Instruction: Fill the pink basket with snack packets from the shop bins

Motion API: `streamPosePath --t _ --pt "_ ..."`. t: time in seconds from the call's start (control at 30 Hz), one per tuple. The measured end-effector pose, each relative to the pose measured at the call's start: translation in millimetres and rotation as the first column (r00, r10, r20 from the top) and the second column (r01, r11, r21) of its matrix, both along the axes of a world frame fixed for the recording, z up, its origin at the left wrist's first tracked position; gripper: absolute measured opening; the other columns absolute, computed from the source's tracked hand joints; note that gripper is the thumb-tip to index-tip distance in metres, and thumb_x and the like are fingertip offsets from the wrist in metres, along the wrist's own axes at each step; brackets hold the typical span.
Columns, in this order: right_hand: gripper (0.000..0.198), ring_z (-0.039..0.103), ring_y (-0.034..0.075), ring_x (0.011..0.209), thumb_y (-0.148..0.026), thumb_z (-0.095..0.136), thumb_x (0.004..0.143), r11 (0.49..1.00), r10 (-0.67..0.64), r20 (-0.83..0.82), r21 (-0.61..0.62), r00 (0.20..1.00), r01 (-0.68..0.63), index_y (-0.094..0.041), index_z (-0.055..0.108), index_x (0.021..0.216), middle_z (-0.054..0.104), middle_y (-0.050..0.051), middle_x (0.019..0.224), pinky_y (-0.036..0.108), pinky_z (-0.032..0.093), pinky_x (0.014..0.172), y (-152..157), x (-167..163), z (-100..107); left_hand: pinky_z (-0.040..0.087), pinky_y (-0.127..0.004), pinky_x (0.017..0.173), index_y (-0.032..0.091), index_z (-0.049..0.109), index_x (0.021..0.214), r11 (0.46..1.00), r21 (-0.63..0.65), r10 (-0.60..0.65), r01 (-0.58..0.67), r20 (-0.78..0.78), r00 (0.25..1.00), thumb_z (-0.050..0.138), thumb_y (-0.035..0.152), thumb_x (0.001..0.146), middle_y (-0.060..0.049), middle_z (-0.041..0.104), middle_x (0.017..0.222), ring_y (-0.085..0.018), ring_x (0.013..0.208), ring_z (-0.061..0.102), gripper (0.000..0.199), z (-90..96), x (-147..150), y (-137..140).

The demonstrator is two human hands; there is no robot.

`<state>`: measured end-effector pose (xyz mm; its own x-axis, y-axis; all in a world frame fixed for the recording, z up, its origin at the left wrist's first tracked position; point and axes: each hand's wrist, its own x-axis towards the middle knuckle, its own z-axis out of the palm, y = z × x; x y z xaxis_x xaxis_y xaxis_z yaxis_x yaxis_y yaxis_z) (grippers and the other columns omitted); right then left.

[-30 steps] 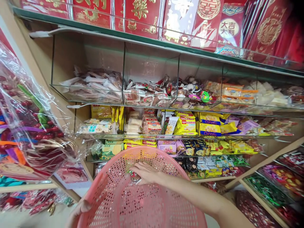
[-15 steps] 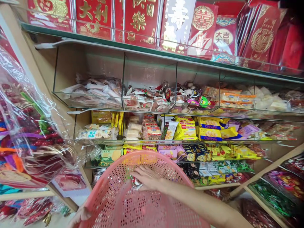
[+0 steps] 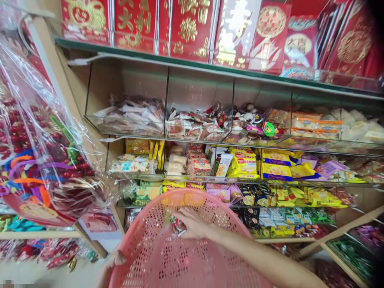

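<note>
A pink perforated plastic basket point(image 3: 192, 276) is tilted toward me in front of the shelves. My left hand point(image 3: 112, 264) is closed on its left rim, with the thumb over the edge. Inside the basket, near its far wall, is my right hand point(image 3: 193, 226). Its fingers are curled round a small shiny wrapped packet point(image 3: 177, 227), partly hidden by them. The rest of the basket's inside is blurred.
Glass shelves hold divided rows of wrapped snacks, among them yellow packets point(image 3: 244, 162) and clear-wrapped pieces point(image 3: 135, 116). Red envelopes point(image 3: 135, 28) stand above. A plastic-wrapped bundle of colourful ornaments point(image 3: 45, 168) hangs at left, close to the basket.
The view has shifted, so shelves and basket appear further right. My right hand's fingers, flatter before, now curl more round the packet. My left hand stays on the rim.
</note>
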<state>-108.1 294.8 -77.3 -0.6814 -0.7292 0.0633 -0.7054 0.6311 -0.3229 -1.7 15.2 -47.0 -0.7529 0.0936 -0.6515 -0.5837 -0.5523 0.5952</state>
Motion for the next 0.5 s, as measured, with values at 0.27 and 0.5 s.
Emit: streamPosePath --t 0.27,0.5 --pt "0.076 0.048 0.027 0.104 -0.036 0.067 0.070 0.988 -0.023 -0.026 0.151 0.999 0.027 -0.019 0.033 0.136 0.049 0.012 0.116 0.039 0.042 0.087 32 -2 13 0.052 -0.037 0.071 0.016 0.069 0.081 0.993 0.003 0.119 -0.119 0.019 0.993 0.058 0.006 0.045 -0.001 0.066 0.057 -0.031 0.076 0.067 0.039 27.3 11 8" --pt "0.085 0.046 0.027 0.108 -0.033 0.069 0.071 0.972 0.014 -0.084 0.235 0.996 0.006 -0.020 0.023 0.141 0.049 0.012 0.118 0.040 0.039 0.091 26 1 7 0.053 -0.033 0.059 0.017 0.059 0.051 0.996 0.003 0.091 -0.091 0.016 0.996 0.059 0.004 0.044 0.004 0.057 0.043 -0.021 0.050 0.061 0.015 21.0 10 -1"
